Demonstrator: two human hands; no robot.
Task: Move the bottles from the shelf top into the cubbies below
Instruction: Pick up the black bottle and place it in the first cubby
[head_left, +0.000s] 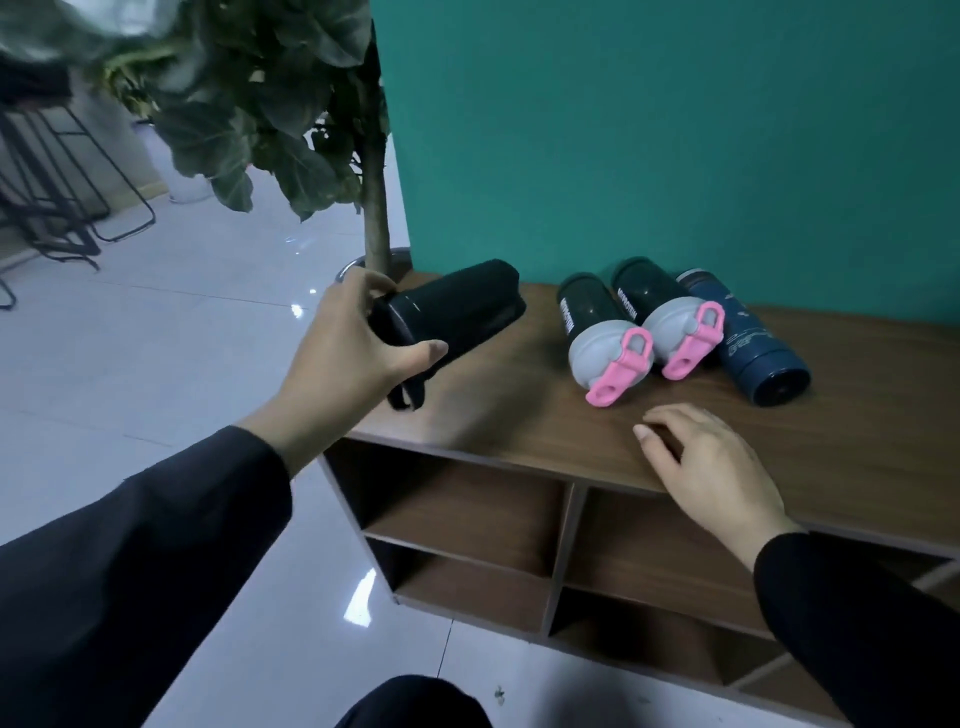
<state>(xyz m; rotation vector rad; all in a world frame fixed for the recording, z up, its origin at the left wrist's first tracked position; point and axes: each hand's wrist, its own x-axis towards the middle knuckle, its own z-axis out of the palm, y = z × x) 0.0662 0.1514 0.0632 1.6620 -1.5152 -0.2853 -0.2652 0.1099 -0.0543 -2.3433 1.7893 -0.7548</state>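
Observation:
A black bottle (462, 306) with a strap lies on its side at the left end of the wooden shelf top (519, 410). My left hand (348, 353) is wrapped around its near end. Two dark green shaker bottles with grey lids and pink loops (597, 327) (660, 312) lie side by side in the middle. A navy bottle (748, 343) lies to their right. My right hand (711, 467) rests flat on the shelf's front edge with fingers spread and holds nothing. Below are the upper left cubby (457, 509) and the upper right cubby (665, 545), and neither holds anything.
A potted plant (374, 208) stands just left of the shelf, close to the black bottle. A teal wall (675, 130) backs the shelf. Black bar stools (62, 197) stand far left on the glossy tiled floor. Lower cubbies (467, 592) sit beneath the upper row.

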